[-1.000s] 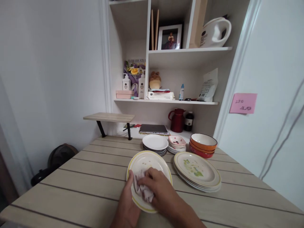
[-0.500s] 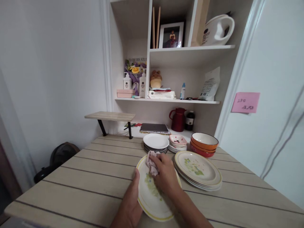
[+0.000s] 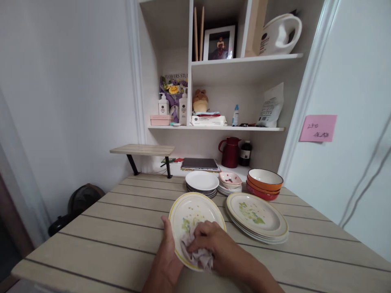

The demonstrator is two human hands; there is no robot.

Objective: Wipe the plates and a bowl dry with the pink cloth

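Observation:
A cream plate (image 3: pixel 195 205) with a yellow rim and a green floral print is tilted up in front of me. My left hand (image 3: pixel 169 248) supports it at the lower left edge, thumb beside the rim and the other fingers hidden behind it. Bunched in my right hand (image 3: pixel 210 242) is a pale pinkish cloth (image 3: pixel 200 258), pressed on the lower part of the plate's face. Just right of it lies a stack of similar floral plates (image 3: pixel 256 213).
Behind stand a stack of white plates (image 3: pixel 201 180), small pink bowls (image 3: pixel 229 179) on saucers and orange-red bowls (image 3: pixel 265 180). A raised wooden stand (image 3: pixel 142 149) is at the back left of the slatted table (image 3: pixel 100 240). Further back are a red jug (image 3: pixel 230 154) and a dark bottle (image 3: pixel 244 154).
My right hand has slid the cloth from the plate's upper part down to its lower part. The plate has shifted slightly up and left in view, with my left hand still on it.

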